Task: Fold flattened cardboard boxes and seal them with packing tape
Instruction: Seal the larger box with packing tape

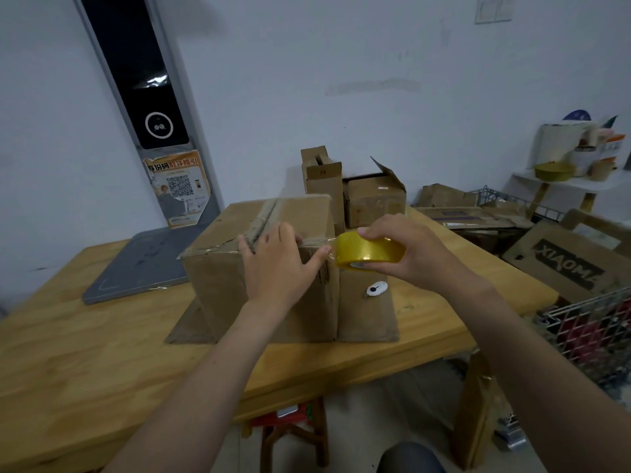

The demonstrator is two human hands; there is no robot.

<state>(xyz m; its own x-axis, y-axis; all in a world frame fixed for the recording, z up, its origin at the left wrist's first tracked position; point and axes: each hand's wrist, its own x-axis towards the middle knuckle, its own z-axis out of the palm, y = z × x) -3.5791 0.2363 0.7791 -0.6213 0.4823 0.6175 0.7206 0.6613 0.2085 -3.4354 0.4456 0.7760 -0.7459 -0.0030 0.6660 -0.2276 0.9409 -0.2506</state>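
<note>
On the wooden table (85, 353), the left hand (276, 264) presses flat on the near top edge of the cardboard box (218, 285); just to its right, the right hand (420, 247) grips the tape roll (368, 250), strip stretched leftward.

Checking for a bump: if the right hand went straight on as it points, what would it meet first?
Likely the left hand, its thumb on the box beside the tape roll.
</note>
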